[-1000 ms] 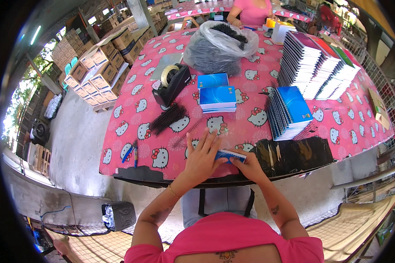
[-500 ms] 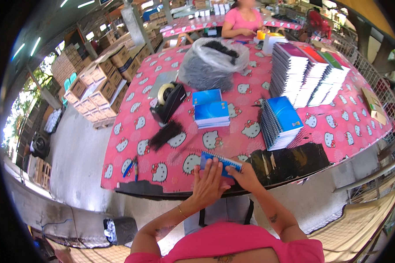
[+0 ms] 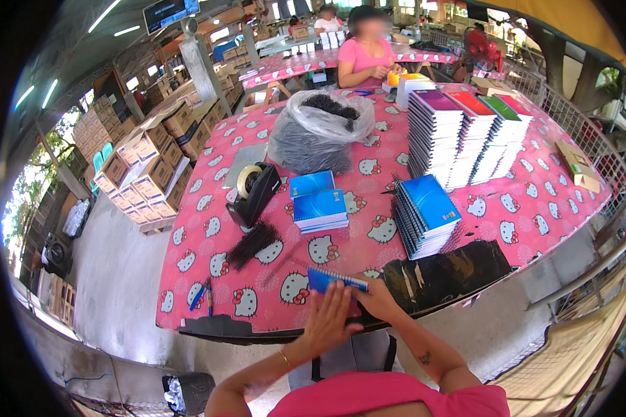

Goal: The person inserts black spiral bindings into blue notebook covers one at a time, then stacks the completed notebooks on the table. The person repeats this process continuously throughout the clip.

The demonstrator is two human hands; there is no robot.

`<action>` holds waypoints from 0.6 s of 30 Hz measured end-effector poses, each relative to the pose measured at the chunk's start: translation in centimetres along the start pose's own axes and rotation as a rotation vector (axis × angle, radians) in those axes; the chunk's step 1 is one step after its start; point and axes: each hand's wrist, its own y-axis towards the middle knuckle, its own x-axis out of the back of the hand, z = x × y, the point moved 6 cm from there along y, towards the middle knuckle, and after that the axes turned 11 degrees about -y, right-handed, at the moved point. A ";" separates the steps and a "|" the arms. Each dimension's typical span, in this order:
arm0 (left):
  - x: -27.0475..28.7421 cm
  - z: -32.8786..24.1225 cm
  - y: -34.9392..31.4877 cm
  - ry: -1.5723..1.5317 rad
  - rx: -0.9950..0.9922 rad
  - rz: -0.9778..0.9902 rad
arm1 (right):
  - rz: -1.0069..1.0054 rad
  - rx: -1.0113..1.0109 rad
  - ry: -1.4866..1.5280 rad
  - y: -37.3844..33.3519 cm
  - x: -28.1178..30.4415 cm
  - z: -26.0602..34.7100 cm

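Observation:
A blue-covered spiral notebook (image 3: 318,279) lies at the table's near edge, its coil along the far side. My left hand (image 3: 329,316) rests over its cover with fingers stretched flat. At the notebook's right end, my right hand (image 3: 378,300) grips it, the fingers curled and partly hidden. Beyond it are blue booklets in two small piles (image 3: 320,208), one overlapping the other. To the right stands a taller stack of blue spiral notebooks (image 3: 428,217). Loose black binding coils (image 3: 252,244) lie in a bunch on the left.
A black tape dispenser (image 3: 259,196) and a clear bag of black coils (image 3: 313,139) stand farther back. Tall notebook stacks (image 3: 435,142) rise at the back right. Pens (image 3: 203,295) lie at the near left, black worn sheeting (image 3: 448,274) at the near right. A person (image 3: 366,59) works across the table.
The view has tilted up, so the table sits lower in the picture. Both hands stay on the notebook, the left still flat and the right still gripping its end.

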 end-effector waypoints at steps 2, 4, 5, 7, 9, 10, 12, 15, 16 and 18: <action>2.6 -0.1 3.5 0.048 0.019 -0.024 | 0.008 0.021 -0.037 0.3 0.7 0.1; 3.5 -0.1 4.4 0.087 0.032 -0.006 | 0.034 0.101 -0.055 0.3 0.6 0.9; 3.2 -0.1 4.4 0.101 0.026 0.019 | 0.031 0.053 -0.032 0.1 0.2 -0.1; 1.9 -0.1 3.6 0.065 0.007 0.012 | 0.023 -0.031 0.010 0.1 -0.5 -2.6; -0.4 -0.5 0.6 -0.040 -0.010 -0.040 | 0.022 0.078 -0.034 0.6 0.0 -1.4; 0.5 -0.4 2.1 -0.004 0.010 -0.023 | 0.007 0.130 -0.052 0.6 -0.1 -2.2; 3.2 0.2 5.2 0.065 0.072 0.036 | 0.028 0.153 -0.031 0.4 -0.7 -1.5; 0.6 -0.8 0.1 -0.018 -0.001 -0.044 | 0.103 0.035 -0.028 0.3 -0.8 -1.0; 1.4 -1.6 -0.1 -0.071 -0.008 -0.109 | 0.103 0.064 -0.019 0.3 -0.8 -0.9; 4.2 -1.2 2.9 -0.044 0.013 -0.132 | 0.043 0.138 -0.152 0.3 -0.3 -0.1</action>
